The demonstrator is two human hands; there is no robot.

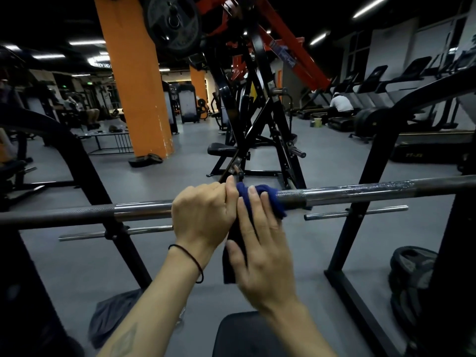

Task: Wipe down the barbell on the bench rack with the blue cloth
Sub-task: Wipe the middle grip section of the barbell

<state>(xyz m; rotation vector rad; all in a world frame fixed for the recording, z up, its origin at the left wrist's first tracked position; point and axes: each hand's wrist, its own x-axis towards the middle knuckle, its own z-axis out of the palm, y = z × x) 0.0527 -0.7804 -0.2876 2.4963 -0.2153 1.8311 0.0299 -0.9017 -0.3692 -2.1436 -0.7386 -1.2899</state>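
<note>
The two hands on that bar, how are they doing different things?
The left hand is curled over the barbell, gripping it, and wears a dark band at the wrist. The right hand lies flatter, its fingers pressing the blue cloth against the bar, with cloth hanging below its palm. Both sit side by side at the bar's middle.

no text legible with confidence. lit ceiling sign (101, 63), far left behind orange pillar (134, 81): white letters, mirrored or blurred, unreadable. yellow mark on treadmill base (414, 155), right side: too small to read. weight plate (172, 21) lettering: blurred.
</note>
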